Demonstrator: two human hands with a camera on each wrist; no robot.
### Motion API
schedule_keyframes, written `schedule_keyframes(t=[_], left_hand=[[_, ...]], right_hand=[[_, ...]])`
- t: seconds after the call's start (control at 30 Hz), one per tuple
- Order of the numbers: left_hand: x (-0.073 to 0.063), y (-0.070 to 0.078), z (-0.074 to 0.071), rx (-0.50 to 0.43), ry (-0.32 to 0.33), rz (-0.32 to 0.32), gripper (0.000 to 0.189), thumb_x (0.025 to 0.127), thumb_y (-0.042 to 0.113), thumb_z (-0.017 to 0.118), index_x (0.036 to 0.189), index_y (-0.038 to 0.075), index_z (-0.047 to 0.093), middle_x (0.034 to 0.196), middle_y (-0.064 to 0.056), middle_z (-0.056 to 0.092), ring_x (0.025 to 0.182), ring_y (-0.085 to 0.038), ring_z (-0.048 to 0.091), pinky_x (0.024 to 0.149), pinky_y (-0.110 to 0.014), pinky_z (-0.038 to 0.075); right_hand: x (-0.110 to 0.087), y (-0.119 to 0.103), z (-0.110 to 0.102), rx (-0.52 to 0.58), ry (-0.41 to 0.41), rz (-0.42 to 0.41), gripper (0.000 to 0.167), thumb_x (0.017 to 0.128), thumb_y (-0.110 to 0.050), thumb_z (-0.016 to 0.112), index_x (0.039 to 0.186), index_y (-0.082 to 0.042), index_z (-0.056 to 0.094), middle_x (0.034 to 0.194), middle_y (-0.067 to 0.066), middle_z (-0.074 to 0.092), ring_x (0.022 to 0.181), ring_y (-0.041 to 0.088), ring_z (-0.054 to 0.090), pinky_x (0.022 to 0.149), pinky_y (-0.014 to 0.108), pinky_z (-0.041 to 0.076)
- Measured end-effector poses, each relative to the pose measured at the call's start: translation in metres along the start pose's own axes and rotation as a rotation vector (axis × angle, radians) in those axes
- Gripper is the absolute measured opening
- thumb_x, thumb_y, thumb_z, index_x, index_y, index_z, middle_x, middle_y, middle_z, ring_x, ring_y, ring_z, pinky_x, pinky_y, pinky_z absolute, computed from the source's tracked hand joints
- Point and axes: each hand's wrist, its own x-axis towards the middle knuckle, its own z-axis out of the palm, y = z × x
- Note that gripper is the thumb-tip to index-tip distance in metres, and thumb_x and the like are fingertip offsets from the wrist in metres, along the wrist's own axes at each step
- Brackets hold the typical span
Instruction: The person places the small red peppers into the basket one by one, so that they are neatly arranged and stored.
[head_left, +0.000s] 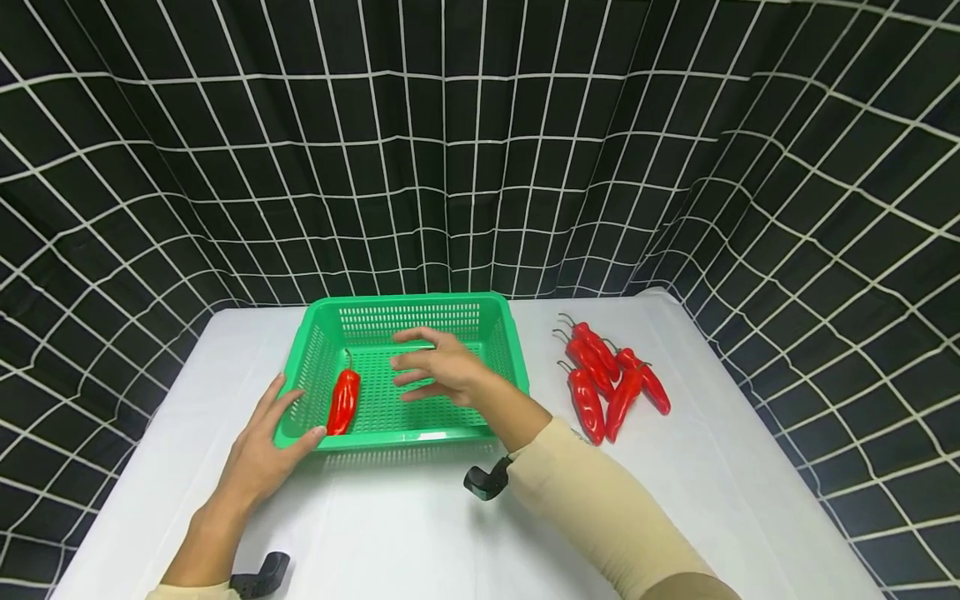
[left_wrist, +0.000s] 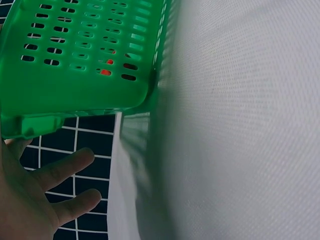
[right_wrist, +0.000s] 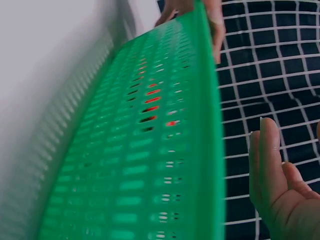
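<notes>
Likely light, slick, best pinched mid-body, 1 red chili pepper lies in a green slotted basket; left hand and right hand spread wide

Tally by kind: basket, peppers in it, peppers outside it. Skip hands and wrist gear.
Green basket: 1
Red pepper inside: 1
Red peppers outside: 5
Total: 7
</notes>
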Motion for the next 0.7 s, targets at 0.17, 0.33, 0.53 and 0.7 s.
schedule_keyframes(t=[0.17,0.33,0.53,0.7], left_hand=[[0.000,-0.001,0.000,-0.003,0.006,0.005,0.068,0.086,0.043,0.069,0.141,0.012,0.046,0.159,-0.004,0.017,0.134,-0.047,0.029,0.091,-0.073,0.030],[0.000,-0.002,0.001,-0.003,0.016,0.008,0.067,0.085,0.043,0.069,0.141,0.012,0.047,0.159,-0.004,0.018,0.134,-0.047,0.030,0.091,-0.072,0.030],[0.000,-0.002,0.002,-0.008,0.016,0.011,0.069,0.085,0.045,0.069,0.141,0.013,0.047,0.159,-0.002,0.017,0.134,-0.047,0.030,0.091,-0.072,0.031],[0.000,-0.001,0.001,0.004,0.011,0.004,0.068,0.086,0.044,0.069,0.142,0.013,0.046,0.159,-0.002,0.017,0.134,-0.047,0.030,0.091,-0.072,0.031]], right_hand=[[-0.019,-0.010,-0.006,0.027,-0.048,-0.052,0.047,0.087,-0.004,0.067,0.132,-0.010,0.053,0.119,0.019,0.060,0.101,0.039,0.064,0.079,0.055,0.052],[-0.037,-0.022,-0.016,0.048,-0.076,-0.107,0.050,0.087,-0.005,0.068,0.134,-0.010,0.051,0.123,0.022,0.057,0.099,0.038,0.064,0.079,0.056,0.052],[-0.057,-0.033,-0.033,0.056,-0.042,-0.155,0.049,0.089,-0.006,0.066,0.136,-0.011,0.049,0.122,0.025,0.057,0.098,0.036,0.065,0.078,0.055,0.052],[-0.070,-0.037,-0.045,0.059,-0.014,-0.186,0.049,0.091,-0.007,0.063,0.137,-0.010,0.047,0.123,0.024,0.057,0.099,0.036,0.064,0.079,0.056,0.051]])
